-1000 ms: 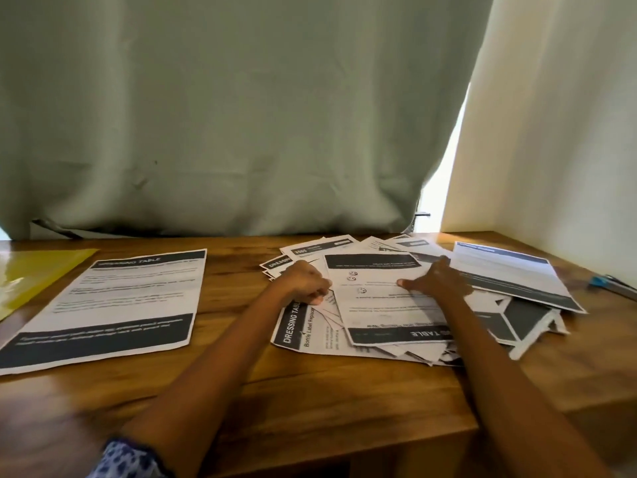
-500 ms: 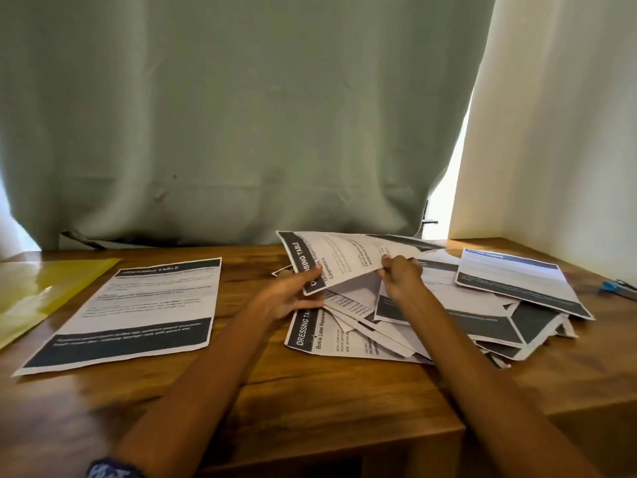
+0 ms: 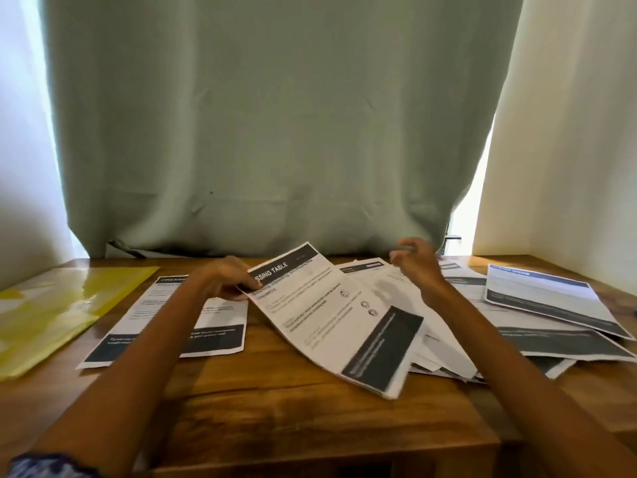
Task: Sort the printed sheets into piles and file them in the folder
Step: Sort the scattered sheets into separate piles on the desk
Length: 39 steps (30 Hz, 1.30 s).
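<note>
My left hand pinches the top edge of a "DRESSING TABLE" sheet, which hangs tilted above the table between the two paper groups. My right hand hovers over the loose heap of printed sheets on the right, fingers loosely spread and holding nothing. A sorted "DRESSING TABLE" sheet lies flat on the left, partly under my left forearm. The yellow folder lies at the far left.
The wooden table has its front edge close to me. A green curtain hangs right behind the table, and a pale wall closes the right side. A blue-headed sheet tops the heap.
My left hand has carried the sheet out of the heap toward the left. My right hand has let go of it and lifted above the heap.
</note>
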### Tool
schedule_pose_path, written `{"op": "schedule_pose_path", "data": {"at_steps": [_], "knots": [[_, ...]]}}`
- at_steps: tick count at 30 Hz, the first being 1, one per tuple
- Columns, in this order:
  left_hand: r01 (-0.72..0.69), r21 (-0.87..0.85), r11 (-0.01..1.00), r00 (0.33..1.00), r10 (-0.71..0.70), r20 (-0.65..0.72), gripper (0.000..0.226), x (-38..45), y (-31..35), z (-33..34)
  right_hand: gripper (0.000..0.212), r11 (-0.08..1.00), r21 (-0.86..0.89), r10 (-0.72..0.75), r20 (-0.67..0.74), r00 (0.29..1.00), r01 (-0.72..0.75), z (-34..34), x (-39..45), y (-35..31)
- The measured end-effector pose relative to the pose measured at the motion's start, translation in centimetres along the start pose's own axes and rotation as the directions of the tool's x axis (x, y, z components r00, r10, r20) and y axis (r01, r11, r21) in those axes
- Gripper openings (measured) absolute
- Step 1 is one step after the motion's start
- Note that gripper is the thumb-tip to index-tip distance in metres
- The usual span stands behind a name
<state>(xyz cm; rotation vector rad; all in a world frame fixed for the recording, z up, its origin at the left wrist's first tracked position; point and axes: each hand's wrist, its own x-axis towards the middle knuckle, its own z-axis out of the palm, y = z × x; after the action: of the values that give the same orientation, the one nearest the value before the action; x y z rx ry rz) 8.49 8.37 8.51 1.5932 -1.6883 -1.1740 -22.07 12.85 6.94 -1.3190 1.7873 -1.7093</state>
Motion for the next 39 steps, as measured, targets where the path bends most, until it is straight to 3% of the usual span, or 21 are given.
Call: {"op": "schedule_pose_path", "data": {"at_steps": [2,4,9,16,20,24,25,27,29,31,39], "knots": [[-0.101,0.053,0.994,0.975,0.109,-0.193,0.037,0.9,-0.9,-0.4,0.044,0.996,-0.084,0.021,0.149,0.989,-0.009,1.4,-0.7,0.1],[-0.197,0.045,0.979,0.944,0.202,-0.262,0.034,1.1,-1.5,-0.4,0.050,0.989,-0.144,0.007,0.243,0.970,0.029,2.5,-1.5,0.4],[-0.301,-0.044,0.953,0.917,0.276,-0.288,0.024,1.1,-1.8,-0.5,0.052,0.988,-0.149,0.015,0.311,0.950,0.033,3.9,-2.1,0.8],[-0.325,-0.095,0.941,0.914,0.287,-0.287,0.027,1.0,-1.6,-0.8,0.017,0.992,-0.125,0.070,0.322,0.944,-0.031,4.6,-2.4,0.8],[-0.320,-0.133,0.938,0.907,0.263,-0.329,0.027,1.6,-2.0,-0.6,0.014,0.991,-0.137,0.055,0.351,0.935,-0.007,4.5,-2.6,0.9],[-0.331,0.106,0.938,0.834,0.343,-0.432,0.028,2.6,-3.5,0.1,0.017,0.982,-0.187,0.041,0.256,0.966,0.008,4.6,-2.3,1.1],[-0.302,0.195,0.933,0.842,0.357,-0.404,0.036,2.9,-4.3,0.3,0.020,0.976,-0.217,0.040,0.194,0.980,0.003,4.6,-2.2,1.1],[-0.174,0.367,0.914,0.929,0.276,-0.248,0.064,3.4,-6.0,1.3,0.027,0.958,-0.285,0.037,0.078,0.996,-0.013,3.8,-1.8,0.9],[-0.022,0.610,0.792,0.986,0.116,-0.116,0.084,3.8,-7.9,2.1,0.032,0.939,-0.342,0.033,0.025,0.999,-0.022,3.4,-1.5,0.7],[0.024,0.754,0.657,0.993,0.072,-0.094,0.079,3.9,-9.4,2.4,0.033,0.928,-0.372,0.016,0.038,0.999,-0.001,3.5,-1.4,0.5],[0.032,0.804,0.594,0.990,0.094,-0.109,0.068,3.1,-11.0,-0.1,0.033,0.906,-0.412,-0.039,0.152,0.988,0.100,8.6,-3.0,-1.1]]}}
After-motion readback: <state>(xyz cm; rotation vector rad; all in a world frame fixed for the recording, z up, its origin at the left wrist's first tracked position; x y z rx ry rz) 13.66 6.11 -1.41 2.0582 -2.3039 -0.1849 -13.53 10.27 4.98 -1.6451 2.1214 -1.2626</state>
